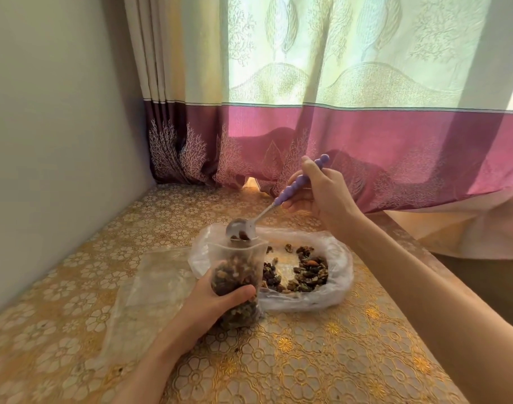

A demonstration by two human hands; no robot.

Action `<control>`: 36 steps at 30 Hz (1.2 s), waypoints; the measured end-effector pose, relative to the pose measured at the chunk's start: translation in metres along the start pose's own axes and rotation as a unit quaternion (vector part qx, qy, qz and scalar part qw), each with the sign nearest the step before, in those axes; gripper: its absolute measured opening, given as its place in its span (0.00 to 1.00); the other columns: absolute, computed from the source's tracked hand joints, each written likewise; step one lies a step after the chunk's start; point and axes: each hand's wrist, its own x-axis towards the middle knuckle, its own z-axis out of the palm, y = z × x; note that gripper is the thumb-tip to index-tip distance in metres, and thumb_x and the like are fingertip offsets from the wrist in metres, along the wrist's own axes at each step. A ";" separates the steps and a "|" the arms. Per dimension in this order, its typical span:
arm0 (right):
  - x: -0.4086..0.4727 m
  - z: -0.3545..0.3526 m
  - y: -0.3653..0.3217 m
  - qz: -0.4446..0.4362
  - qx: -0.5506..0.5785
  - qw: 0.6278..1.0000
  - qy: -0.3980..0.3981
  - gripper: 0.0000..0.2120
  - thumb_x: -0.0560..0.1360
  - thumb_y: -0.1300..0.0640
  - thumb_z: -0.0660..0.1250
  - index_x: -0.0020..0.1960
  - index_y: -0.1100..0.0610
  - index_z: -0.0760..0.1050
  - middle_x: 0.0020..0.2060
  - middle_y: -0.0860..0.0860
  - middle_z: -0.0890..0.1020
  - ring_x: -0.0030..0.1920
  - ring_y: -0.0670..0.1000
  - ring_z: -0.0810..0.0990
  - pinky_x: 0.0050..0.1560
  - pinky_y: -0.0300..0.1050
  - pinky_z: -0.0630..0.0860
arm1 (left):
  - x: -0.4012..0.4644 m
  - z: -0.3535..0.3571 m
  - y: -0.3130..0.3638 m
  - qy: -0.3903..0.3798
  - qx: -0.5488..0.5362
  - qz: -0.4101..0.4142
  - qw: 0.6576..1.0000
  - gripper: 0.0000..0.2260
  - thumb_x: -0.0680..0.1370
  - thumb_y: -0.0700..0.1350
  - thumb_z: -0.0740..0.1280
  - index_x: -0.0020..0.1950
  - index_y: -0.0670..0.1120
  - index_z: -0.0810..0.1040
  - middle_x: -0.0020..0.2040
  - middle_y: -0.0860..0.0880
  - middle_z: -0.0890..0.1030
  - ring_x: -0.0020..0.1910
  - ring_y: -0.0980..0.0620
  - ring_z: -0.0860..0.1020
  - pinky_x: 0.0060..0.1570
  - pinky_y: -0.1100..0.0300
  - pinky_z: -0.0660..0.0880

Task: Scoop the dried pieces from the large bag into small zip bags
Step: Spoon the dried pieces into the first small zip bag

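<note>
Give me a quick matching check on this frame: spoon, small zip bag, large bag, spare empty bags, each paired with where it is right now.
Things:
1. spoon
2. small zip bag
3. large bag
4. spare empty bags

Places:
A. lying open on the table, right of the held bag
B. held upright in the left hand
C. flat on the table, left of the held bag
D. in the right hand, bowl tipped over the held bag's mouth

Pairs: 1-D, 2-B, 3-A, 4-C

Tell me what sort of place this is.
Probably a room in a home, not a workshop. A patterned curtain hangs over a sunlit window, a floral gold tablecloth covers the table in a wall corner, and the tool is an ordinary purple-handled spoon.
</note>
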 end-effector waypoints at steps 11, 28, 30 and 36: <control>-0.001 -0.023 0.009 -0.043 0.040 0.993 0.101 0.21 0.81 0.51 0.56 0.37 0.63 0.74 0.25 0.55 0.81 0.23 0.50 0.78 0.24 0.38 0.75 | -0.002 0.001 0.003 -0.001 0.009 0.009 1.000 0.35 0.54 0.62 0.75 0.59 0.54 0.74 0.49 0.57 0.83 0.48 0.60 0.81 0.49 0.61 0.76; -0.025 -0.056 0.081 0.153 -0.063 0.971 0.172 0.19 0.79 0.56 0.61 0.33 0.64 0.74 0.25 0.57 0.81 0.28 0.53 0.82 0.29 0.39 0.80 | -0.002 0.001 0.005 -0.003 -0.002 0.005 1.000 0.35 0.54 0.61 0.75 0.59 0.52 0.75 0.49 0.57 0.83 0.49 0.58 0.81 0.45 0.65 0.76; -0.026 -0.055 0.083 0.158 -0.047 0.968 0.188 0.18 0.79 0.55 0.62 0.34 0.64 0.74 0.26 0.58 0.81 0.31 0.55 0.83 0.31 0.40 0.81 | -0.003 0.001 0.005 0.000 0.000 0.005 1.000 0.37 0.52 0.63 0.76 0.59 0.53 0.75 0.49 0.57 0.83 0.49 0.58 0.81 0.46 0.65 0.75; -0.035 -0.057 0.087 0.164 -0.013 0.964 0.209 0.18 0.78 0.55 0.64 0.35 0.67 0.75 0.26 0.58 0.81 0.32 0.56 0.84 0.30 0.39 0.80 | -0.003 0.002 0.006 0.000 0.014 0.010 1.000 0.42 0.49 0.68 0.75 0.59 0.53 0.75 0.49 0.57 0.83 0.48 0.60 0.81 0.48 0.62 0.75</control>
